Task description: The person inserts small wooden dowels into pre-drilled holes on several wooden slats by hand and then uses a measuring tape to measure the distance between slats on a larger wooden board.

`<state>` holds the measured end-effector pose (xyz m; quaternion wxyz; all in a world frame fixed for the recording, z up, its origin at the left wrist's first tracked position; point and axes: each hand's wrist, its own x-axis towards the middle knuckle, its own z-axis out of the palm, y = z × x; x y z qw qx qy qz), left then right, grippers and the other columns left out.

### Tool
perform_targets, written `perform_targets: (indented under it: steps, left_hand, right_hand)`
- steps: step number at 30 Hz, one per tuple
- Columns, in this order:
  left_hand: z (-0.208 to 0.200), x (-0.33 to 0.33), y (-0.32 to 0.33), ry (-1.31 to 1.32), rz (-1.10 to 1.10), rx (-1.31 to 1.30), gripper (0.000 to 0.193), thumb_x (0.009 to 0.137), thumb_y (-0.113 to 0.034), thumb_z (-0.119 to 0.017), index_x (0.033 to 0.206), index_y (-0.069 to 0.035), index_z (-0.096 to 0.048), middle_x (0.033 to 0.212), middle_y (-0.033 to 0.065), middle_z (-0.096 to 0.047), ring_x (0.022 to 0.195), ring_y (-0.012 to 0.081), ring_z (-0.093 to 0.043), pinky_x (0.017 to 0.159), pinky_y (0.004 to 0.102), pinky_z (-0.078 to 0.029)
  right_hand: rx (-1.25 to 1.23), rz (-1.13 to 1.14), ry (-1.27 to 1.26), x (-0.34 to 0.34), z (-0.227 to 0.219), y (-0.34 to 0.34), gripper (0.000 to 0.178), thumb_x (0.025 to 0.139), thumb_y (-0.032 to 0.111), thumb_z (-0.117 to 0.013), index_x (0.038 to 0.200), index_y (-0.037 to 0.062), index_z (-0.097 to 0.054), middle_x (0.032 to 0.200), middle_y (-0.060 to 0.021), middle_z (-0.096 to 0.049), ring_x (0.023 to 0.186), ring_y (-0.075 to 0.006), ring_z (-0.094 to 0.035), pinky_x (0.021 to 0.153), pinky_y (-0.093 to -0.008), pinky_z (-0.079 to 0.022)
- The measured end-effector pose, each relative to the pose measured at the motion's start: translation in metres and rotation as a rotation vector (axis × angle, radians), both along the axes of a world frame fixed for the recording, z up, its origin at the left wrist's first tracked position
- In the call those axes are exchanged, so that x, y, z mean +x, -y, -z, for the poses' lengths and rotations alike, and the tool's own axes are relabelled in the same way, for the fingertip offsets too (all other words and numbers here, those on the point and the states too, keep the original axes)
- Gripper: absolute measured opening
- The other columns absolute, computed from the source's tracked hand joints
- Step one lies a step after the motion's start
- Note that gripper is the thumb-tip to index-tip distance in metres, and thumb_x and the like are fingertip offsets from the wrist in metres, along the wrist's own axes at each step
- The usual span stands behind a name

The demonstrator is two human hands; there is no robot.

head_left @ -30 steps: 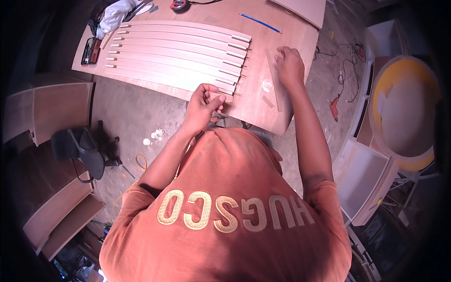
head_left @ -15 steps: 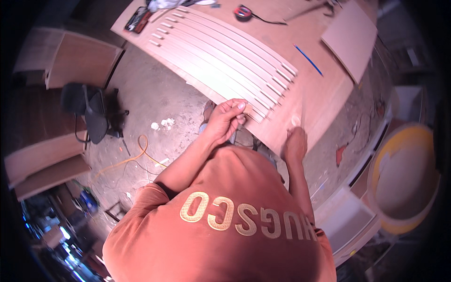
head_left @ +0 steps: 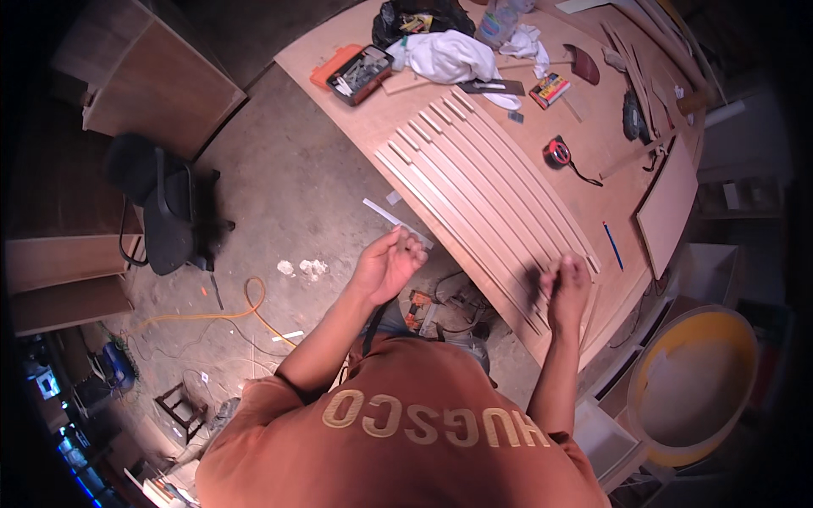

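My left hand (head_left: 389, 266) is raised off the table's near edge, above the floor, its thumb and fingers curled together. Whatever is in its fingers, if anything, cannot be made out. Over the right ends of several long pale wooden strips (head_left: 487, 186) hovers my right hand (head_left: 568, 292), its fingers closed and slightly blurred; I cannot see what they hold. The strips lie side by side on the wooden tabletop (head_left: 339, 127). Short pale pegs or blocks (head_left: 421, 130) show at their far left ends. The fingers of my right hand cover some of the opposite ends.
An open orange box of small parts (head_left: 360, 74), white cloth (head_left: 449, 57), tape measure (head_left: 557, 153), blue pencil (head_left: 613, 246) and loose board (head_left: 666, 207) lie on the table. A black chair (head_left: 165, 203) and yellow hose (head_left: 254, 296) are on the floor. A round yellow-rimmed tub (head_left: 694, 385) stands at right.
The view has shifted, showing more of the table's far end. My left hand has drawn away from the strip ends; my right hand has come from the bare tabletop to above the strips.
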<state>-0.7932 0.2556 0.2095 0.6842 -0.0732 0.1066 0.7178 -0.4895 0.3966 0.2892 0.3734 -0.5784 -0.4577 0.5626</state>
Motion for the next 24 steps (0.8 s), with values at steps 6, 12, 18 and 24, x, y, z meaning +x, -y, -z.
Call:
perform_targets:
  steps: [6, 12, 18, 24]
  left_hand:
    - [-0.027, -0.109, 0.045, -0.178, -0.01, -0.28, 0.018, 0.099, -0.006, -0.057, 0.114, 0.002, -0.064, 0.105, 0.0142, -0.068, 0.093, 0.0254, -0.068, 0.093, 0.0375, -0.061]
    - [-0.026, -0.172, 0.033, -0.504, 0.082, -0.41, 0.035, 0.097, -0.004, -0.051, 0.132, -0.002, -0.056, 0.094, 0.0073, -0.065, 0.085, 0.0226, -0.068, 0.083, 0.0377, -0.061]
    - [-0.01, -0.196, -0.05, -0.8, 0.266, -0.405, 0.028, 0.106, -0.018, -0.053, 0.128, -0.004, -0.061, 0.087, 0.0024, -0.061, 0.068, 0.0117, -0.05, 0.063, 0.0281, -0.047]
    - [0.035, -0.194, -0.175, -1.952, 0.082, -0.224, 0.036, 0.106, -0.029, -0.061, 0.125, 0.0, -0.071, 0.113, 0.0128, -0.075, 0.103, 0.0223, -0.071, 0.093, 0.0366, -0.056]
  right_hand:
    - [0.004, -0.195, -0.111, -0.121, -0.007, -0.03, 0.029, 0.102, 0.011, -0.067, 0.126, -0.0038, -0.06, 0.094, -0.0054, -0.065, 0.076, -0.0128, -0.063, 0.072, -0.0267, -0.054]
    - [0.037, -0.267, -0.016, -0.179, 0.001, -0.043, 0.014, 0.098, 0.005, -0.07, 0.11, -0.0024, -0.072, 0.087, -0.0055, -0.071, 0.075, -0.0096, -0.068, 0.065, -0.0248, -0.056]
    - [0.156, -0.142, 0.216, -0.171, 0.042, -0.03, 0.011, 0.094, 0.009, -0.075, 0.102, 0.0024, -0.078, 0.087, -0.0046, -0.075, 0.079, -0.0105, -0.068, 0.074, -0.0282, -0.056]
    - [0.383, -0.168, 0.422, -0.202, 0.03, -0.099, 0.017, 0.099, 0.012, -0.064, 0.107, 0.0022, -0.075, 0.092, -0.0186, -0.077, 0.082, -0.0267, -0.075, 0.077, -0.0379, -0.058]
